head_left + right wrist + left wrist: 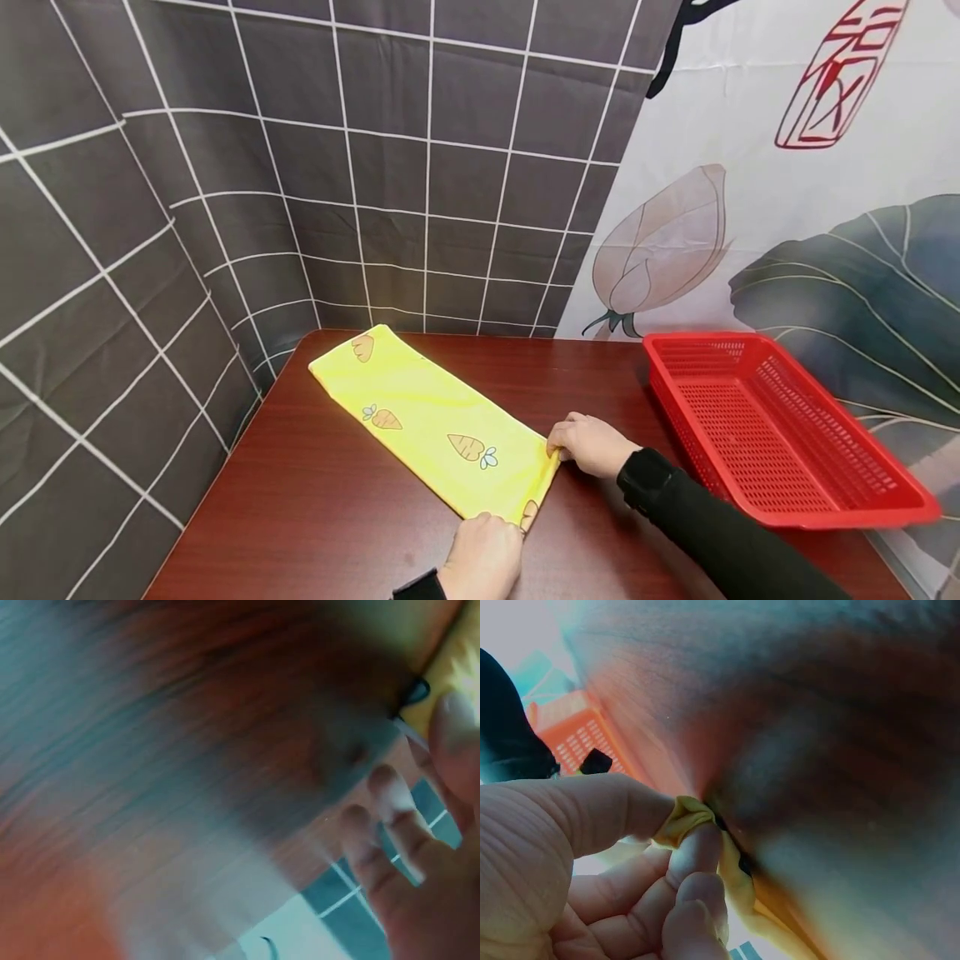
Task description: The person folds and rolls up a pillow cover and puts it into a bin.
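A yellow cloth printed with carrots lies folded into a long strip, slanting across the table. My left hand pinches its near right corner; in the left wrist view, the bunched yellow fabric sits between thumb and forefinger. At the far corner of the same short end, my right hand grips the edge with thumb and forefinger. Seen from the right wrist, the other fingers are spread apart beside the yellow fabric. The short end is slightly raised and turned between both hands.
A red plastic basket with perforated walls stands to the right, beyond my right forearm. The brown table meets a grey tile-patterned curtain at the back and left. A white hanging with painted flowers covers the right side.
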{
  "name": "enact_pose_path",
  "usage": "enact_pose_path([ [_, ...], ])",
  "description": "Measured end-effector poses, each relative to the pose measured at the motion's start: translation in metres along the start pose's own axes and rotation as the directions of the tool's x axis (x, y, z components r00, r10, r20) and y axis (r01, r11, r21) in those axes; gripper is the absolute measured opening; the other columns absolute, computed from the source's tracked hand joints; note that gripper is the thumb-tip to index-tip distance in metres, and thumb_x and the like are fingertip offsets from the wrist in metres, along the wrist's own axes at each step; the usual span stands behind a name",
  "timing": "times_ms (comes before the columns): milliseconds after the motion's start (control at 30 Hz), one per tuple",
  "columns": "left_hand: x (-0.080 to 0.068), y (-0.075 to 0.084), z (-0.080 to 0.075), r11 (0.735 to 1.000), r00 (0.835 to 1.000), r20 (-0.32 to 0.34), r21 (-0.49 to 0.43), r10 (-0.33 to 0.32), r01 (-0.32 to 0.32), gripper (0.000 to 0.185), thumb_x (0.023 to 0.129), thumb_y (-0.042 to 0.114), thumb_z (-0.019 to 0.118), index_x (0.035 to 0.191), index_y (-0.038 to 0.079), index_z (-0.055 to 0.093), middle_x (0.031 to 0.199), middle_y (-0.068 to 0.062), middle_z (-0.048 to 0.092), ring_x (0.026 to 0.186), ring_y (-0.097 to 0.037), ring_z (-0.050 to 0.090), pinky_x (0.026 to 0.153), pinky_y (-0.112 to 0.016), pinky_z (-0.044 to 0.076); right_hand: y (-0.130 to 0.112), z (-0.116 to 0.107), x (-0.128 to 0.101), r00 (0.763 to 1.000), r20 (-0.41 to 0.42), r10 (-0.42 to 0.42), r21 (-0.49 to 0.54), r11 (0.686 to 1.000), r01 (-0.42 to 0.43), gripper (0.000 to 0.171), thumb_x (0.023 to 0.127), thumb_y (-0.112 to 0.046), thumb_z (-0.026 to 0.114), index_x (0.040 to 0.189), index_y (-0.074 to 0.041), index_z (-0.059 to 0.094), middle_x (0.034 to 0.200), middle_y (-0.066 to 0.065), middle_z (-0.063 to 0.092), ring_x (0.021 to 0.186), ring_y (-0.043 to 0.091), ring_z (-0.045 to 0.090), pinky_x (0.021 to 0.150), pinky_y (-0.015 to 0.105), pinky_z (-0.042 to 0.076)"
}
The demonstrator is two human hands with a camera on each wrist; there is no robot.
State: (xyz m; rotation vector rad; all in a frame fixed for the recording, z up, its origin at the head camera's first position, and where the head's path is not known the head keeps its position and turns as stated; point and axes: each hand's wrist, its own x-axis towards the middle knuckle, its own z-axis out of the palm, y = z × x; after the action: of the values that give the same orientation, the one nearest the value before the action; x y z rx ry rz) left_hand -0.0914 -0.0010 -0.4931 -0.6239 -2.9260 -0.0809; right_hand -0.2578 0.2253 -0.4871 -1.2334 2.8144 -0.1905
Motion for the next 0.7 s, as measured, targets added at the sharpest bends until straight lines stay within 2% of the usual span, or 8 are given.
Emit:
enact_pose_path([
  [100, 0.0, -0.001, 0.0, 1.0, 1.0, -0.002, -0.01, 0.006, -0.006, 0.022, 0.084, 0.019, 0.077, 0.064, 0.017, 0.068, 0.063, 0.002, 0.064, 0.059, -0.012, 0.056, 0.053, -0.03, 0.048, 0.006, -0.001, 0.005, 0.998, 0.051, 0.043, 0.117, 0.992, -0.049, 0.017, 0.093, -0.01, 0.08, 0.092, -0.026, 0.075, 0.095, -0.011, 0.074, 0.088, 0.01, 0.053, 0.083, 0.03, 0.051],
  [233, 0.001, -0.002, -0.001, 1.0, 1.0, 0.022, -0.024, 0.004, -0.004, 0.02, 0.084, 0.02, 0.078, 0.066, 0.016, 0.07, 0.064, 0.001, 0.064, 0.06, -0.012, 0.056, 0.053, -0.031, 0.048, 0.008, -0.004, 0.013, 0.984, 0.135, 0.117, 0.2, 0.969, -0.143, 0.017, 0.095, -0.016, 0.078, 0.086, -0.029, 0.071, 0.084, -0.013, 0.067, 0.085, 0.011, 0.052, 0.081, 0.031, 0.049],
  [333, 0.001, -0.002, -0.001, 0.999, 0.999, 0.052, -0.031, -0.009, 0.011, 0.018, 0.084, 0.022, 0.08, 0.069, 0.016, 0.071, 0.065, 0.001, 0.064, 0.061, -0.013, 0.056, 0.054, -0.033, 0.049, 0.005, -0.006, 0.019, 0.962, 0.189, 0.199, 0.201, 0.951, -0.236, 0.018, 0.096, -0.02, 0.078, 0.084, -0.029, 0.069, 0.078, -0.013, 0.063, 0.082, 0.013, 0.053, 0.082, 0.032, 0.049],
  [467, 0.0, -0.002, 0.0, 0.998, 0.998, 0.052, -0.052, -0.04, 0.042, 0.022, 0.086, 0.026, 0.079, 0.069, 0.015, 0.071, 0.064, 0.0, 0.063, 0.061, -0.014, 0.058, 0.052, -0.035, 0.049, 0.0, -0.006, 0.025, 0.936, 0.211, 0.282, 0.162, 0.934, -0.318, 0.018, 0.095, -0.023, 0.079, 0.081, -0.027, 0.068, 0.076, -0.009, 0.061, 0.078, 0.014, 0.054, 0.081, 0.035, 0.052],
  [600, -0.001, -0.003, 0.001, 0.995, 0.997, 0.023, -0.069, -0.068, 0.069, 0.032, 0.091, 0.033, 0.075, 0.066, 0.014, 0.068, 0.062, 0.0, 0.061, 0.057, -0.016, 0.059, 0.049, -0.036, 0.048, -0.004, -0.007, 0.03, 0.921, 0.212, 0.327, 0.14, 0.922, -0.36, 0.021, 0.093, -0.025, 0.081, 0.077, -0.023, 0.068, 0.072, -0.005, 0.06, 0.073, 0.016, 0.055, 0.077, 0.035, 0.052],
  [700, -0.003, -0.005, 0.002, 0.993, 0.997, 0.011, -0.083, -0.078, 0.079, 0.037, 0.09, 0.036, 0.077, 0.063, 0.016, 0.063, 0.061, 0.0, 0.061, 0.055, -0.016, 0.059, 0.048, -0.035, 0.046, -0.006, -0.007, 0.032, 0.914, 0.216, 0.345, 0.12, 0.919, -0.375, 0.023, 0.093, -0.026, 0.082, 0.075, -0.022, 0.068, 0.07, -0.003, 0.06, 0.072, 0.017, 0.054, 0.075, 0.035, 0.051],
])
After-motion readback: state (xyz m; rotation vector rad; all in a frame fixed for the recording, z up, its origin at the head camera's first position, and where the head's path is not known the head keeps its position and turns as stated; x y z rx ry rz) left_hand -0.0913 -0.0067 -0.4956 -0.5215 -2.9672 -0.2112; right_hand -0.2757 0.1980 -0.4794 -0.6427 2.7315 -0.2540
